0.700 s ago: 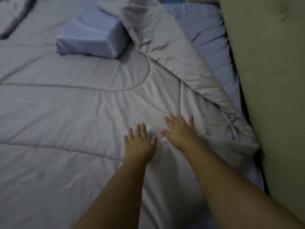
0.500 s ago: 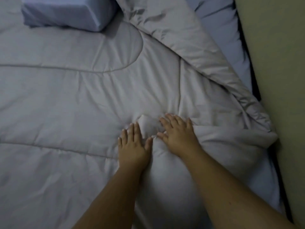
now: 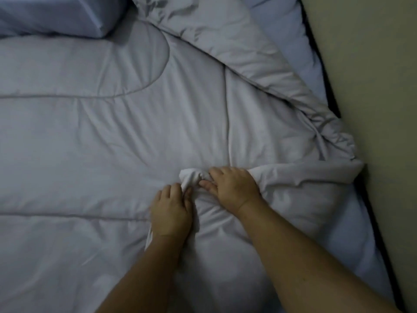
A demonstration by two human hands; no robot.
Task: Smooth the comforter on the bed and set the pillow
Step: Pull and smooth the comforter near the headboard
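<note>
A pale grey quilted comforter [image 3: 94, 141] covers the bed, its right edge folded back over itself in a crumpled ridge [image 3: 259, 71]. A light blue pillow [image 3: 56, 16] lies on it at the top left, partly cut off by the frame. My left hand [image 3: 171, 211] and my right hand [image 3: 232, 188] sit close together in the lower middle, fingers curled into a bunched lump of comforter fabric [image 3: 191, 177] between them.
A beige padded wall or headboard [image 3: 372, 109] runs down the right side, with a dark gap [image 3: 334, 105] between it and the mattress. Light blue sheet [image 3: 286, 39] shows beyond the folded comforter edge.
Both hands went from lying flat on the comforter to curling their fingers and gathering a lump of fabric. The view has tipped down, so the pillow sits higher in frame.
</note>
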